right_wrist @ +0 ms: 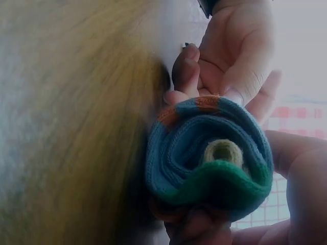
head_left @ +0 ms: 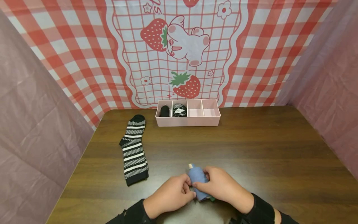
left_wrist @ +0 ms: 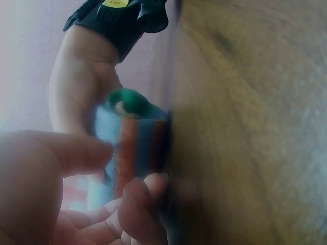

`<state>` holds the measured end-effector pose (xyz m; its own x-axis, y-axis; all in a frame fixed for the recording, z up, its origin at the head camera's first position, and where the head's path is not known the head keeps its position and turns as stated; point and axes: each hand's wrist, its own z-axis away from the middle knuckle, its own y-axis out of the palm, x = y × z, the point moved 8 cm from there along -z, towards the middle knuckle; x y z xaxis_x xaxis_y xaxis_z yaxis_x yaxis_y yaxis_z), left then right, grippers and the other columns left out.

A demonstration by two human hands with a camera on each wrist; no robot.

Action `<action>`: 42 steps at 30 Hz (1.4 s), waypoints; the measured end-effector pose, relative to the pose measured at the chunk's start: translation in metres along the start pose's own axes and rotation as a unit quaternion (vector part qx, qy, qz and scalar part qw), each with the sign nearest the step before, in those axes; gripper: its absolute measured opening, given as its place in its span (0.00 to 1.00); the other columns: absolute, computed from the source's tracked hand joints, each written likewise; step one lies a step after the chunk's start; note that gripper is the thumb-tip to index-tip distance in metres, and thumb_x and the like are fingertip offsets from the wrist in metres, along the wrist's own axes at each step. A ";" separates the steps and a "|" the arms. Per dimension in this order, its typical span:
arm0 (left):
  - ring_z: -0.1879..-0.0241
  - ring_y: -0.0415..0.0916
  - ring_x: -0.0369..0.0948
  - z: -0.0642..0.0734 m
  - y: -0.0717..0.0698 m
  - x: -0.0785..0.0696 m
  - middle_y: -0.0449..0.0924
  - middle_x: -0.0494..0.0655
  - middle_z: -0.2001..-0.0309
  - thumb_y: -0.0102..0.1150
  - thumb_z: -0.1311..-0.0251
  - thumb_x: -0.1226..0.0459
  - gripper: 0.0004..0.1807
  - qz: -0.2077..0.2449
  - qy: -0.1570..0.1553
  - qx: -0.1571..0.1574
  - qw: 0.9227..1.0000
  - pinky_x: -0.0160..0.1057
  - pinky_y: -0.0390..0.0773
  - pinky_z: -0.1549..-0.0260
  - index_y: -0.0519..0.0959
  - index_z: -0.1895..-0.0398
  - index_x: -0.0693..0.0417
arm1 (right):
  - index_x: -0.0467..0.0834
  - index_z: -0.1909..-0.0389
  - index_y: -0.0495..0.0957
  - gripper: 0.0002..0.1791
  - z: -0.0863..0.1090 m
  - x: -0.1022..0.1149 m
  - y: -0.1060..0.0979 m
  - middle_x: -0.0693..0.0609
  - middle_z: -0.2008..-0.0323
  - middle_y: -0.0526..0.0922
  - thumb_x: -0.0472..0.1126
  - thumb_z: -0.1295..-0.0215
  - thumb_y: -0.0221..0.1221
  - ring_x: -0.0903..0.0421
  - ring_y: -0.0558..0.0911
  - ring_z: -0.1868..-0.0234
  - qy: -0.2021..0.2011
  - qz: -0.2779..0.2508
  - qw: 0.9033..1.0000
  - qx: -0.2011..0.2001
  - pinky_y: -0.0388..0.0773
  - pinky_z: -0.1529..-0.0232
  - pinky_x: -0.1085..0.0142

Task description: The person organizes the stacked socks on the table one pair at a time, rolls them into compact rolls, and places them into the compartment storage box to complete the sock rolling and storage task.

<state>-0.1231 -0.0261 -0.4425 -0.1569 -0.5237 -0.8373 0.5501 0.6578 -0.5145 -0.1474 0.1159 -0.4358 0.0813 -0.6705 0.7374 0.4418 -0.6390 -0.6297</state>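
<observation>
The blue sock (head_left: 198, 179) is rolled up on the near part of the brown worktop (head_left: 246, 143), between the two hands. The right hand (head_left: 222, 185) holds the roll, with its thumb on one side and its fingers round the other. The left hand (head_left: 172, 191) has bent fingers and pinches the roll's left side with its thumb and fingertips. The wrist views show orange stripes on the roll, and a green bit and a small cream bit at one end. A long black and white striped sock (head_left: 135, 152) lies flat on the left. At the back is a pink box (head_left: 188, 122) with four parts. A black roll (head_left: 164, 111) sits in the far left part, and a diamond roll (head_left: 179, 110) sits in the next one. A red and white checked cloth (head_left: 89, 62) hangs behind.
</observation>
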 end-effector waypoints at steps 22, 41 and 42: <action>0.70 0.77 0.33 -0.017 -0.079 -0.004 0.80 0.36 0.69 0.65 0.35 0.61 0.09 -0.120 0.010 -0.106 0.987 0.38 0.79 0.68 0.81 0.57 0.56 | 0.28 0.39 0.72 0.40 -0.005 -0.009 0.003 0.47 0.67 0.81 0.54 0.40 0.71 0.56 0.80 0.74 0.026 0.001 1.000 0.007 0.78 0.76 0.61; 0.34 0.69 0.58 -0.131 -0.235 0.025 0.69 0.65 0.32 0.52 0.26 0.56 0.33 -0.233 -0.047 -0.259 0.936 0.57 0.70 0.36 0.63 0.26 0.67 | 0.27 0.40 0.72 0.40 -0.001 -0.012 0.000 0.49 0.69 0.80 0.55 0.39 0.71 0.56 0.80 0.76 0.013 -0.025 0.999 0.019 0.77 0.79 0.62; 0.34 0.69 0.58 -0.136 -0.239 0.031 0.68 0.65 0.31 0.51 0.25 0.57 0.33 -0.211 -0.058 -0.262 0.940 0.57 0.70 0.36 0.62 0.25 0.66 | 0.27 0.40 0.72 0.40 -0.001 -0.012 0.001 0.49 0.69 0.81 0.56 0.38 0.71 0.56 0.80 0.76 0.012 -0.027 0.999 0.020 0.77 0.79 0.62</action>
<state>-0.3712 -0.1257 -0.3706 -0.1628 -0.8333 -0.5283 -0.0262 0.5389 -0.8420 -0.1491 0.1228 -0.4452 0.0353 -0.6444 0.7639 0.4806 -0.6593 -0.5783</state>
